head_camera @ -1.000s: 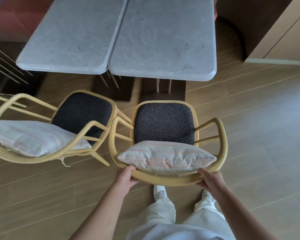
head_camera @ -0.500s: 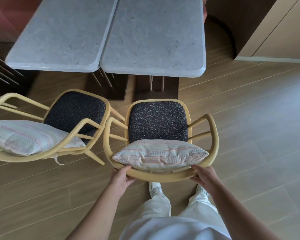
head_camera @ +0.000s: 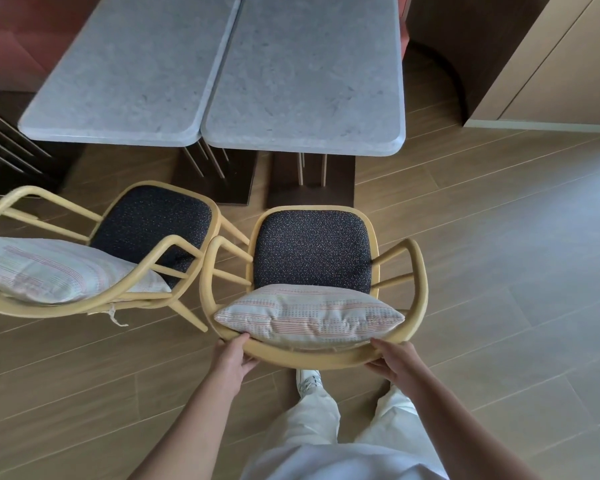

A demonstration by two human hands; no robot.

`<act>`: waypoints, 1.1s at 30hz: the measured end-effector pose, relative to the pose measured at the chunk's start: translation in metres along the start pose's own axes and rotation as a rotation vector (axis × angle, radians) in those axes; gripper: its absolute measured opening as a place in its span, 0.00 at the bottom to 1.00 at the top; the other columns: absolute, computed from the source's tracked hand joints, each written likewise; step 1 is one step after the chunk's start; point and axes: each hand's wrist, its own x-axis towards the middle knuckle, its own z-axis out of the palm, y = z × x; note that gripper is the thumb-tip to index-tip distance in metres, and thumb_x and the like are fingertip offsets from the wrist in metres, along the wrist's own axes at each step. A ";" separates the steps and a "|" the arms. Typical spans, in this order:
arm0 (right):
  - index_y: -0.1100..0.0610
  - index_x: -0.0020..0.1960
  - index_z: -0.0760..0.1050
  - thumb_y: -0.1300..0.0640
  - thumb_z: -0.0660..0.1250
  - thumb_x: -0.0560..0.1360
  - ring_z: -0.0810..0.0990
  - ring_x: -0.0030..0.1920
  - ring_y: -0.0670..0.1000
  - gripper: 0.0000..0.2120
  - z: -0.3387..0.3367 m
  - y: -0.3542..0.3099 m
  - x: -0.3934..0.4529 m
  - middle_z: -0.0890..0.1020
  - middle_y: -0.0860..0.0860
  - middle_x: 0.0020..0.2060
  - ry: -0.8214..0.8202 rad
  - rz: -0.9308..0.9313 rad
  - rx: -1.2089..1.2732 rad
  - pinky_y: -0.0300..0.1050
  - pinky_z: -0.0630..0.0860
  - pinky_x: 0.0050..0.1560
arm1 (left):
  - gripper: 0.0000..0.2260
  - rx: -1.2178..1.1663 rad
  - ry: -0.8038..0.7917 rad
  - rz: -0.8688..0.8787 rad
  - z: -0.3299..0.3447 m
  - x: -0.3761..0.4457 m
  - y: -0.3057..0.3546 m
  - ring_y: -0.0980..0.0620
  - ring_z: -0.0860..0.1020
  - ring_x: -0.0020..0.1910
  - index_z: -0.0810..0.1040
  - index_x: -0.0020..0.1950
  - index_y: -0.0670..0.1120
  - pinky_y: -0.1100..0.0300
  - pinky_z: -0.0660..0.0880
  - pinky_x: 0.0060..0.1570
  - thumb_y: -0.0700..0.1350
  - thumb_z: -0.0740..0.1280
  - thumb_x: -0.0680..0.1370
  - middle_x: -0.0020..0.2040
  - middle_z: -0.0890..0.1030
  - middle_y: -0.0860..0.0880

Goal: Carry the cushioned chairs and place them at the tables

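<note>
Standing behind the right-hand chair (head_camera: 312,271), the person held its curved back rail at two spots. To its left, a second chair (head_camera: 94,258) already sat at the left worktop (head_camera: 125,71), its own pale pillow (head_camera: 52,270) on the seat, its arm almost touching the held chair's arm. The left hand (head_camera: 232,362) gripped the rail from below, fingers (head_camera: 253,362) curled under it and thumb lying over the top. The rail looked stiff and smooth, probably painted wood, so I judged the chair fairly light and best taken where it was held, wide apart on the back. The loose striped pillow (head_camera: 309,317) was soft and could slide off if tipped. The right hand (head_camera: 395,362) wrapped the rail likewise. The chair faced the right worktop (head_camera: 312,71), seat not yet under it.
</note>
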 end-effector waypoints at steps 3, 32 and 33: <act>0.64 0.61 0.72 0.64 0.68 0.77 0.84 0.43 0.56 0.14 -0.004 -0.006 -0.004 0.82 0.61 0.48 0.004 0.001 -0.044 0.47 0.82 0.34 | 0.16 0.012 0.011 0.024 0.002 -0.007 0.000 0.40 0.79 0.57 0.71 0.69 0.42 0.42 0.78 0.53 0.37 0.66 0.82 0.64 0.78 0.38; 0.41 0.74 0.68 0.30 0.59 0.70 0.69 0.71 0.41 0.35 -0.092 -0.165 -0.254 0.73 0.37 0.69 -0.431 -0.981 -0.082 0.52 0.63 0.75 | 0.27 0.024 -0.305 0.956 0.148 -0.347 0.048 0.61 0.74 0.66 0.75 0.70 0.57 0.55 0.68 0.70 0.62 0.61 0.73 0.67 0.77 0.57; 0.41 0.74 0.68 0.29 0.59 0.69 0.68 0.72 0.42 0.36 -0.097 -0.168 -0.263 0.73 0.38 0.71 -0.430 -1.002 -0.074 0.52 0.63 0.75 | 0.27 0.036 -0.328 0.978 0.152 -0.359 0.048 0.62 0.74 0.66 0.75 0.70 0.57 0.55 0.68 0.70 0.63 0.61 0.72 0.66 0.77 0.57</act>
